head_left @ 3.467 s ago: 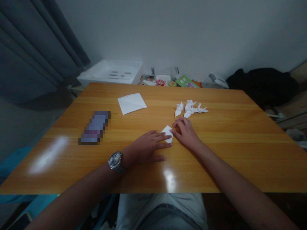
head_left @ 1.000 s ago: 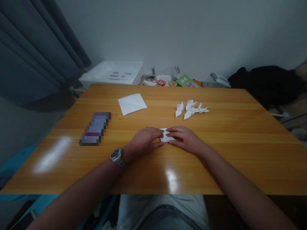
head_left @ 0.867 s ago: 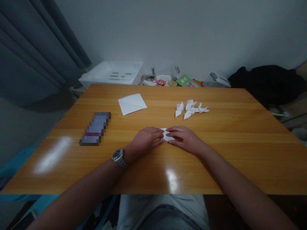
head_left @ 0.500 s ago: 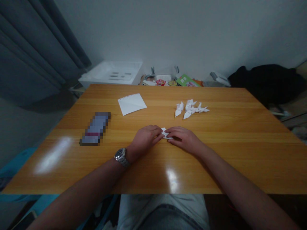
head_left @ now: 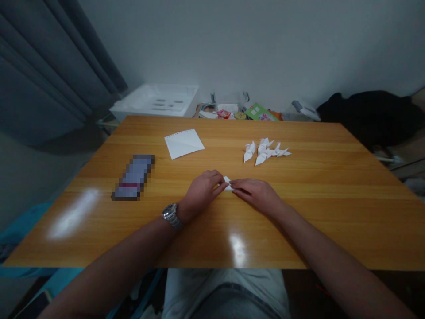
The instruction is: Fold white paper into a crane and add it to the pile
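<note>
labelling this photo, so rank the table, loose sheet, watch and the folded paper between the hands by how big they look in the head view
Largest to smallest:
1. Table
2. Loose sheet
3. Watch
4. Folded paper, judged by its visible part, since some is covered

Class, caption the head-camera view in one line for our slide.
The left hand and right hand touch a small folded paper on a wooden table, with folded paper figures beyond.
</note>
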The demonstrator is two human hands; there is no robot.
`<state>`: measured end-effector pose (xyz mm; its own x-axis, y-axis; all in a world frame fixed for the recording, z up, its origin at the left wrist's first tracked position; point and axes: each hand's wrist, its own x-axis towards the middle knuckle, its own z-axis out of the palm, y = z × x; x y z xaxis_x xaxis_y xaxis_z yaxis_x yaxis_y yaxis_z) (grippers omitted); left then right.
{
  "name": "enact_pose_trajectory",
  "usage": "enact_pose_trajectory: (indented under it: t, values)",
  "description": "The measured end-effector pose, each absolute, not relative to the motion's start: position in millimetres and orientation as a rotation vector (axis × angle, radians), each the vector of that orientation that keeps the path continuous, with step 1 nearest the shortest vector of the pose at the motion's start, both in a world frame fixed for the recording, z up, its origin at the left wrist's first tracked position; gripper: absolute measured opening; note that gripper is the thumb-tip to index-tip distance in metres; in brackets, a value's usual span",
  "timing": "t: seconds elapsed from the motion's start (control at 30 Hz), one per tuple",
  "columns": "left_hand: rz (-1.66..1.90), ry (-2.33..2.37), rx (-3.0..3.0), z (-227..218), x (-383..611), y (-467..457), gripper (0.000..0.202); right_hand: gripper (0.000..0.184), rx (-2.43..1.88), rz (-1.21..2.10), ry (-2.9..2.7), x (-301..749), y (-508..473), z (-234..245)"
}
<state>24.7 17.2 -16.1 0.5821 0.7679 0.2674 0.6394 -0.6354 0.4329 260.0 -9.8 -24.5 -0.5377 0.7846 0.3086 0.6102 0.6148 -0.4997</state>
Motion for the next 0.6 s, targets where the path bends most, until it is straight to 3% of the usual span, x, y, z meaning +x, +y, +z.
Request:
enact_pose_trajectory:
  t: [0.6]
  values:
    - [0.692, 1.191, 2.494, -16.3, 26.8, 15.3, 0.016, 0.025, -1.068, 0.246, -2.417, 261.3, -7.4, -29.4]
